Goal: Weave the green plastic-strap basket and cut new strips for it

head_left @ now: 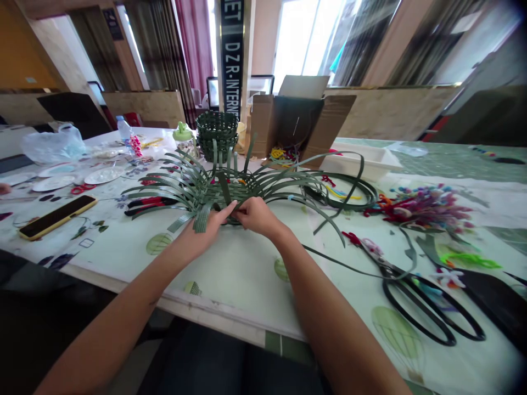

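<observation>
A half-woven basket (230, 192) of flat dark green plastic strips lies on the table in front of me, its loose ends fanning out on both sides. At its near edge my left hand (209, 226) is closed on a green strip, thumb pointing right, most fingers hidden. Close beside it, my right hand (256, 215) is curled with the fingertips pinched at the same edge; the strip in them is mostly hidden. One upright strip (224, 188) rises just behind the hands.
A finished woven basket (217, 137) and an open cardboard box (298, 120) stand behind. Large black scissors (415, 296), a coil of strip (366, 192) and pipe-cleaner flowers (436, 208) lie right. A phone (57, 218) and red-handled pliers (150, 203) lie left. Another person's hand (5, 188) shows far left.
</observation>
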{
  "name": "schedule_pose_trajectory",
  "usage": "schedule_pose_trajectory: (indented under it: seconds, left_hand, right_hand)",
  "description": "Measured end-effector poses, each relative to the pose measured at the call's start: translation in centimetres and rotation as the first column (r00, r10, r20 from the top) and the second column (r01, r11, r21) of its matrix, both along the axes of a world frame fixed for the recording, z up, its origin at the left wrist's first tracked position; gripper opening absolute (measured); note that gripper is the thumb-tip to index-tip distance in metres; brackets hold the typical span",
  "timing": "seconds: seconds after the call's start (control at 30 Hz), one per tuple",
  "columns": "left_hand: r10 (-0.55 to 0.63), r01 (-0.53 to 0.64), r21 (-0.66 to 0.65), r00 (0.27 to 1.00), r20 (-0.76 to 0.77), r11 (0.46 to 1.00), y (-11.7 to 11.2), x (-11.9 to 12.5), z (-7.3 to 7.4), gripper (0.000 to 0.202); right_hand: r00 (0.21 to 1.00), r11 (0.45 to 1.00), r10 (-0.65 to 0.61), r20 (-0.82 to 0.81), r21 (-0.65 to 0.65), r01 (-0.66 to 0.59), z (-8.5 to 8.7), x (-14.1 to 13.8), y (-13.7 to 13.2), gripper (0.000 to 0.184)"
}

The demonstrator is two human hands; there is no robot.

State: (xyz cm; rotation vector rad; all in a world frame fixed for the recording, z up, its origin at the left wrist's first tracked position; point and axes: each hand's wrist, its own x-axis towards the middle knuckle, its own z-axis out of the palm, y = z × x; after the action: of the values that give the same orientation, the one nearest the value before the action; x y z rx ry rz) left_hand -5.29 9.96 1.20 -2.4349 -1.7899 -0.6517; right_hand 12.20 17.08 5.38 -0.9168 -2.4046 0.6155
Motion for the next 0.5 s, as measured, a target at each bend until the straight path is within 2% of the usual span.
schedule_pose_trajectory:
  seconds: [0.2, 0.33, 0.5]
  left_hand:
    - [0.036, -0.035, 0.04, 0.999, -0.027, 0.999, 0.4, 0.0, -0.8, 0.062]
    - [0.018, -0.018, 0.098, 1.0, 0.0, 0.995, 0.3, 0.2, -1.4, 0.063]
    - [0.069, -0.068, 0.112, 0.998, -0.004, 0.991, -0.3, 1.3, -1.6, 0.061]
  right_hand:
    - [0.999, 0.994, 0.043, -0.025, -0.1, -0.045, 0.9, 0.7, -0.7, 0.039]
    - [0.997, 0.985, 0.059, -0.047, -0.157, -0.066, 0.8, 0.9, -0.6, 0.039]
    - [0.998, 0.993, 0.034, -0.062, -0.115, -0.041, 0.6, 0.7, -0.4, 0.048]
